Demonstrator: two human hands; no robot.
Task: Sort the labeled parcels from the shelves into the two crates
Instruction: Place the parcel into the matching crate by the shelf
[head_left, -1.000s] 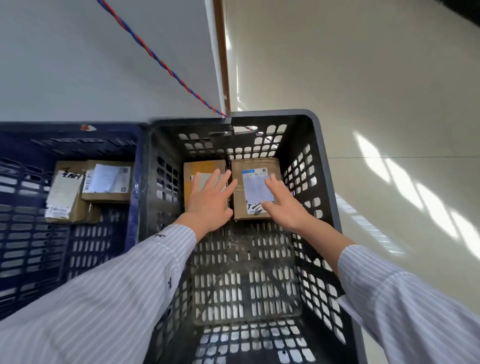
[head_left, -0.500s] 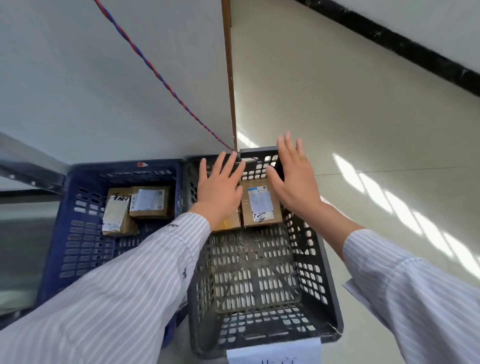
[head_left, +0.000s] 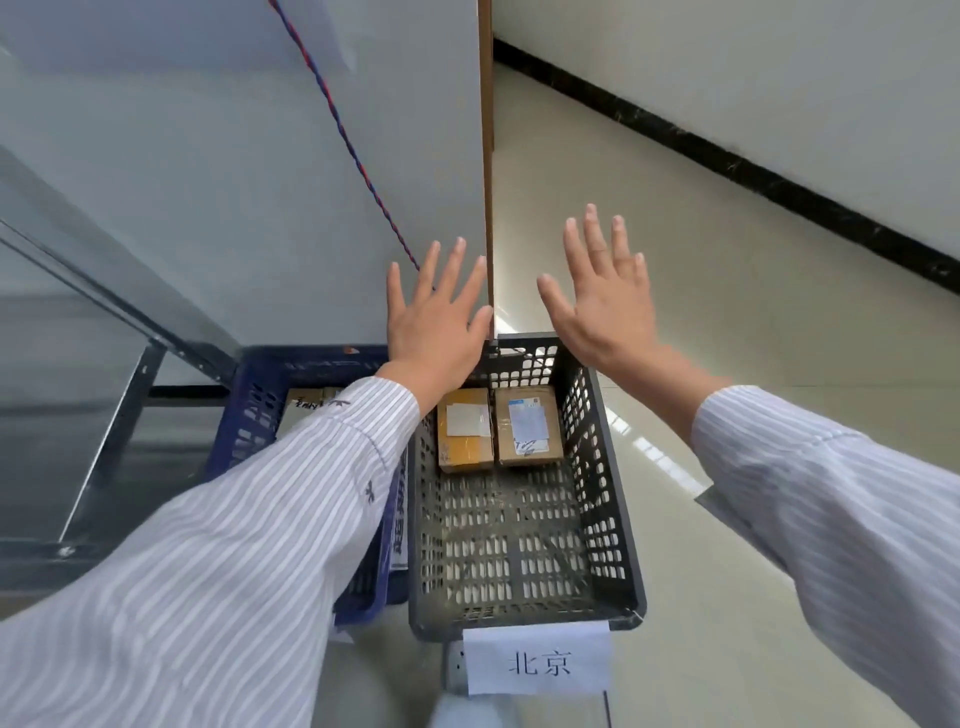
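My left hand (head_left: 436, 325) and right hand (head_left: 605, 306) spread wide, empty, raised above black crate (head_left: 613, 499). Two labeled parcels (head_left: 498, 428) side by side at far end. Blue crate (head_left: 260, 395) adjacent left.

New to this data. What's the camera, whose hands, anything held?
No robot: a person wears one wide-angle head camera looking down at their own arms. The left hand and right hand hover with fingers spread, holding nothing. Below stand a dark crate and, left of it, a blue crate. A yellowish parcel and a brown parcel lie side by side at the dark crate's far end. The blue crate's contents are mostly hidden by the sleeve. A paper sign hangs on the dark crate's near side.
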